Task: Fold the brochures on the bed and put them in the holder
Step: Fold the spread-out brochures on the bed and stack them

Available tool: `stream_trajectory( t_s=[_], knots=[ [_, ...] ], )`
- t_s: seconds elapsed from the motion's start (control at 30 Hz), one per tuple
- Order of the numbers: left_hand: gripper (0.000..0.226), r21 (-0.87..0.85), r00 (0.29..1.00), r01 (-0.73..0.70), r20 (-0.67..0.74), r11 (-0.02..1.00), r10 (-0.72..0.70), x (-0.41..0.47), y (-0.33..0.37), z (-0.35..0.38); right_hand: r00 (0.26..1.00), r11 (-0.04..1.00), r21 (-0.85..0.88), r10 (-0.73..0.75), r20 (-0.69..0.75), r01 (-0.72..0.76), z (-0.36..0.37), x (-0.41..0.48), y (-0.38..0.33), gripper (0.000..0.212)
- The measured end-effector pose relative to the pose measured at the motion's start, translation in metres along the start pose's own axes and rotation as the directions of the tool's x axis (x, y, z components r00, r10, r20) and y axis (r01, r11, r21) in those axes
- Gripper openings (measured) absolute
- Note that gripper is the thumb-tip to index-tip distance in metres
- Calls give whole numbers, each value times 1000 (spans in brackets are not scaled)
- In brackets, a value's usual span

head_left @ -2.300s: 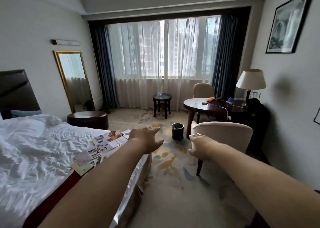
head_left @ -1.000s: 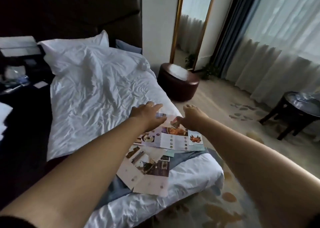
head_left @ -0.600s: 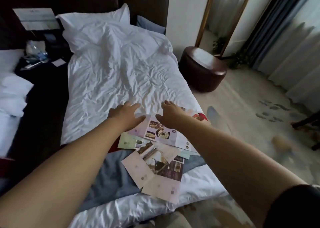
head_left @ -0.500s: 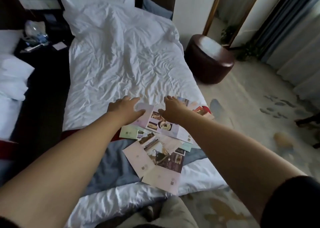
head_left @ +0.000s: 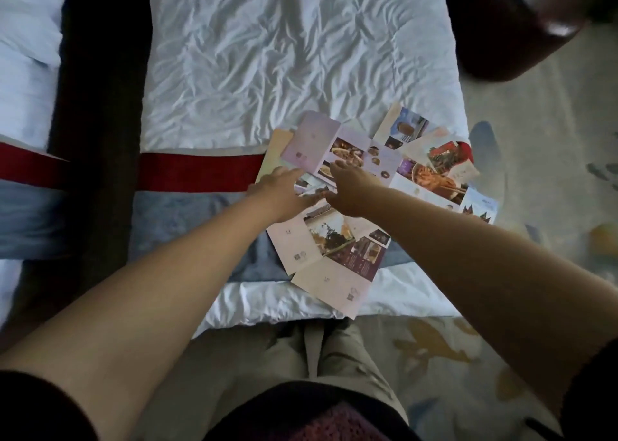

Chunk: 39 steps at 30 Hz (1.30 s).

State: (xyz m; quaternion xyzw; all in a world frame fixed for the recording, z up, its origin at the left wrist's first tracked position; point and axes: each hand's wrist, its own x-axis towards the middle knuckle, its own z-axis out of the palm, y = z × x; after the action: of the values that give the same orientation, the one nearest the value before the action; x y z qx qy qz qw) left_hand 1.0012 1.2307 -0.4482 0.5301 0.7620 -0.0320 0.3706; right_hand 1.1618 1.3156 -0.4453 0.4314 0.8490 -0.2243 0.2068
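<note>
Head view:
- Brochures (head_left: 337,266) lie unfolded and overlapping on the bed (head_left: 267,55), near its foot.
- Left hand (head_left: 284,193) rests flat on them, fingers straight.
- Right hand (head_left: 352,189) touches the top brochure (head_left: 337,146); I cannot tell its grip.

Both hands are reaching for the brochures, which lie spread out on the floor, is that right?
Not quite. The left hand and right hand do reach for the brochures, but these lie spread out on the bed, near its foot end, not on the floor. The head view shows it.
</note>
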Motion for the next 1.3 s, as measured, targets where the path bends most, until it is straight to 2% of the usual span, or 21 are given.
stream_trajectory(
  t_s=[0.13, 0.33, 0.43, 0.53, 0.7, 0.8, 0.93, 1.13, 1.3],
  knots=[
    [74, -22, 999, 20, 48, 1000, -19, 35, -12, 43, 997, 997, 74, 3, 73, -8, 34, 28, 15, 57],
    [76, 62, 984, 56, 166, 997, -65, 105, -22, 108, 983, 965, 237, 71, 172, -111, 95, 88, 56, 63],
    [78, 83, 977, 33, 208, 996, -50, 144, -11, 138, 960, 949, 236, 154, 235, -210, 129, 121, 83, 72],
    [76, 123, 979, 2, 200, 992, -27, 178, -2, 165, 952, 946, 218, 184, 245, -239, 165, 147, 107, 75],
    [79, 200, 984, -16, 175, 980, -19, 225, -13, 194, 970, 968, 150, 175, 170, -200, 208, 181, 137, 79],
    [82, 212, 996, -14, 88, 977, -5, 262, -18, 194, 977, 972, 131, 181, 117, -196, 228, 198, 150, 78],
    [78, 230, 999, 6, -37, 973, 2, 303, -19, 191, 981, 957, 223, 165, 106, -185, 255, 204, 158, 72],
    [86, 202, 994, 25, -112, 979, -2, 311, -27, 219, 998, 979, 203, 18, 57, -29, 299, 177, 169, 69],
    [104, 166, 990, 65, -135, 984, -43, 286, -50, 251, 993, 986, 140, -103, 62, 93, 330, 141, 165, 67]
  ],
)
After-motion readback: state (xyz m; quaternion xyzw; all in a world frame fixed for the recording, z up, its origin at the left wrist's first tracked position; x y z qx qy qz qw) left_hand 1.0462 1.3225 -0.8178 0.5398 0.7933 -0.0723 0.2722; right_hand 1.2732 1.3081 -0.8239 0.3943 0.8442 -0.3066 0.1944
